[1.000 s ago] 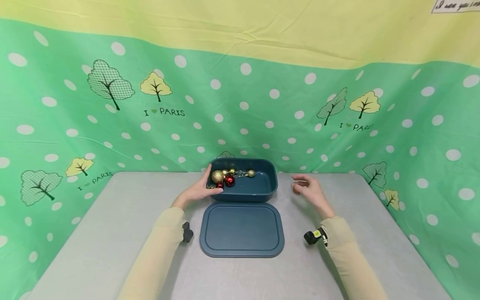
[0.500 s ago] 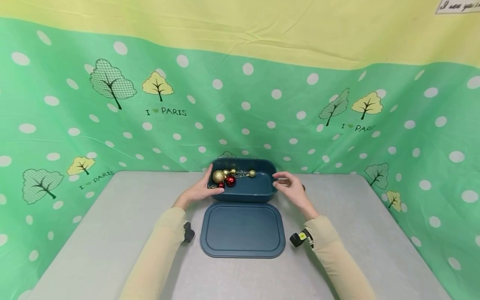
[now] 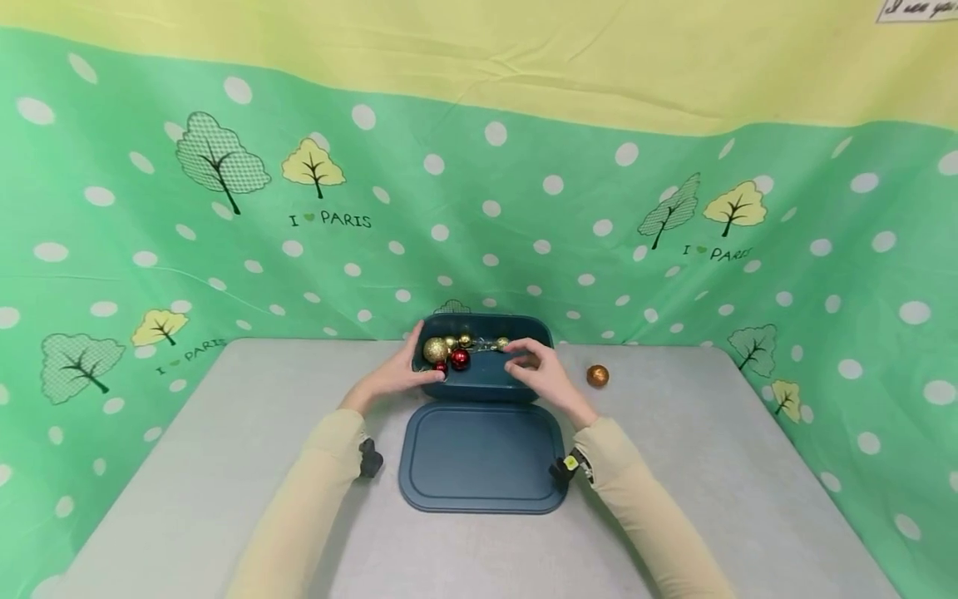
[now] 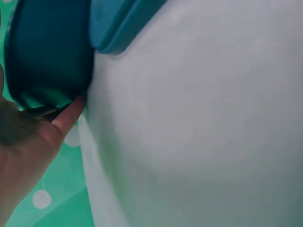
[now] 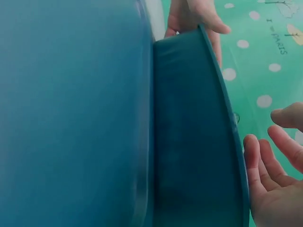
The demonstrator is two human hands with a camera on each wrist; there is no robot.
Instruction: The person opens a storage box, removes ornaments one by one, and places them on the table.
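My left hand grips the left end of a dark blue rectangular box, thumb along the near corner. Inside, a large gold glitter bauble, a red bauble and several smaller ones cluster at the left. Farther right lies a small gold bauble, just beyond the fingertips of my right hand. That hand is over the box's right part, thumb and fingers parted around nothing. In the right wrist view, the right fingers show past the box's near wall.
The blue lid lies flat on the grey table, close in front of the box. A copper-coloured bauble sits on the table right of the box. Behind the table hangs a green polka-dot curtain.
My right hand has moved left from the copper-coloured bauble to over the box, leaving that bauble on the table. The left hand has stayed at the box's left end.
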